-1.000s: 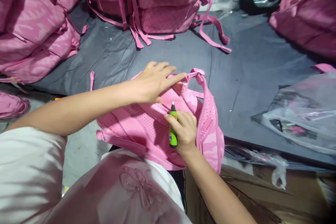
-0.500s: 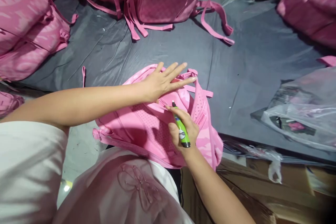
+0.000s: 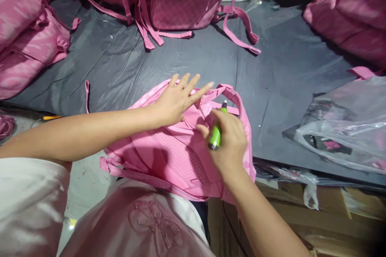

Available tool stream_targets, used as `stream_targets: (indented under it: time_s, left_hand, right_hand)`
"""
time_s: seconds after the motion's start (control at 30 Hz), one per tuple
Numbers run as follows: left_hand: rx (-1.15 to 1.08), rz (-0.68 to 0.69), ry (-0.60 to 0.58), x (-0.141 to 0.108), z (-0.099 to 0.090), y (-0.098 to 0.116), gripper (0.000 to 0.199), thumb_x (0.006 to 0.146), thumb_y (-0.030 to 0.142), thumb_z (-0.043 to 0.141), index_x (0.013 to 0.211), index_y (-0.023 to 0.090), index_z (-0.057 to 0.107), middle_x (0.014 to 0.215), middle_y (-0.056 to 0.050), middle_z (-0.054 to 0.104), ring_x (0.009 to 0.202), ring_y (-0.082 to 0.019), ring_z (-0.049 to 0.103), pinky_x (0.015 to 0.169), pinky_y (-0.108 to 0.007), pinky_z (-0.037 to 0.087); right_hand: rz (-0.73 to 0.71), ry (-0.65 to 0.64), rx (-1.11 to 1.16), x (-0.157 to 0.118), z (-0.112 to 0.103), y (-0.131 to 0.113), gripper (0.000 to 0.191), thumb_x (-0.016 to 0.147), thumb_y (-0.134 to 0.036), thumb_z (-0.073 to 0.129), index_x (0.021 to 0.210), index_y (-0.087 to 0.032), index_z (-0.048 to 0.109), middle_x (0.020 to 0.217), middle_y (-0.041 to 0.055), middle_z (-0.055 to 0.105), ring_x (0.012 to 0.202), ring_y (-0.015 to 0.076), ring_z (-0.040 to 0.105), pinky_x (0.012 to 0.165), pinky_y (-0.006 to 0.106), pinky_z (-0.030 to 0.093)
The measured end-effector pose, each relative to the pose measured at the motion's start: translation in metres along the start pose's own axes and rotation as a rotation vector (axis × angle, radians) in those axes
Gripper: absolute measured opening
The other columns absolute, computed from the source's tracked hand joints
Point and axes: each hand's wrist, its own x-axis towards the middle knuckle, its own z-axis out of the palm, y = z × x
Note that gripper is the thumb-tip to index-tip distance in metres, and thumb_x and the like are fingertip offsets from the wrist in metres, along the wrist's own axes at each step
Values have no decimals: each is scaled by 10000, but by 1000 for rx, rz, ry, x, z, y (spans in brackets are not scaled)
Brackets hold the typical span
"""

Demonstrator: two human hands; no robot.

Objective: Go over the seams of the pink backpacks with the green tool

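Observation:
A pink backpack (image 3: 181, 156) lies at the table's near edge with its perforated back panel facing up. Across its upper part rests my left hand (image 3: 177, 98), open, fingers spread over the fabric. My right hand (image 3: 230, 136) is closed around a green marker-like pen (image 3: 216, 131) with a black end and a pale tip pointing away from me. The pen is above the backpack's right side, near a curved shoulder strap (image 3: 243, 108). Motion blurs the right fingers slightly, and I cannot tell whether the tip touches the fabric.
More pink backpacks stand at the left (image 3: 33, 36), the back (image 3: 183, 4) and the right (image 3: 350, 16) of the dark-covered table (image 3: 283, 72). A clear plastic bag (image 3: 346, 124) lies at the right. Cardboard boxes (image 3: 301, 213) sit below the table's edge.
My right hand has moved up and to the right with the green pen, away from the left hand. The left hand stays spread on the backpack; the whole view has shifted slightly.

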Motion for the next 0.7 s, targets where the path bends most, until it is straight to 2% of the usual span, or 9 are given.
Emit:
stream_targets:
  time_s: [0.07,0.13,0.23,0.33,0.5,0.63,0.7]
  left_hand:
    - [-12,-60,-26,1,0,1,1095,823,483,735,1625,173,57,1644,-228,203,1451,-413,304,1169,-556,255]
    - [-6,-72,-41,4,1,3,1085,827,495,731,1623,146,83,1622,-239,251,1406,-405,368,1161,-546,275]
    - [26,-88,-57,8,1,5,1075,823,480,744,1619,129,112,1604,-244,287,1368,-389,411,1157,-528,289]
    - [39,-104,-128,9,-4,4,1021,840,438,736,1616,148,140,1624,-225,265,1402,-372,379,1170,-511,277]
    - [2,-155,-180,2,-17,0,893,883,312,675,1613,200,173,1657,-195,204,1436,-381,334,1153,-557,289]
    - [-11,-161,-181,0,-18,-1,814,904,262,627,1602,170,218,1617,-217,286,1365,-393,413,1043,-522,410]
    - [-9,-151,-160,1,-15,0,789,912,270,617,1595,160,238,1610,-221,300,1356,-393,420,1032,-526,419]
  right_hand:
    - [91,-180,-99,19,9,-5,419,918,-399,647,1238,-152,536,1162,186,673,1094,367,629,886,511,542]
    - [190,-319,-196,34,21,-11,536,890,-436,677,1269,-106,491,1171,229,644,1078,404,618,835,528,549]
    - [280,-433,-348,46,32,-19,656,843,-375,739,1324,-52,431,1206,301,588,1093,445,596,803,540,548]
    - [282,-506,-350,47,31,-19,752,768,-240,797,1371,-50,389,1242,302,570,1099,434,596,830,521,549]
    - [269,-482,-232,40,24,-9,790,739,-138,753,1412,-76,345,1272,257,578,1141,397,586,929,518,523]
    - [233,-431,-171,35,26,-3,723,753,-120,699,1394,-110,367,1269,224,590,1144,373,584,945,516,512]
    - [226,-419,-175,34,28,-3,710,754,-124,691,1387,-108,372,1275,227,586,1147,377,583,938,518,511]
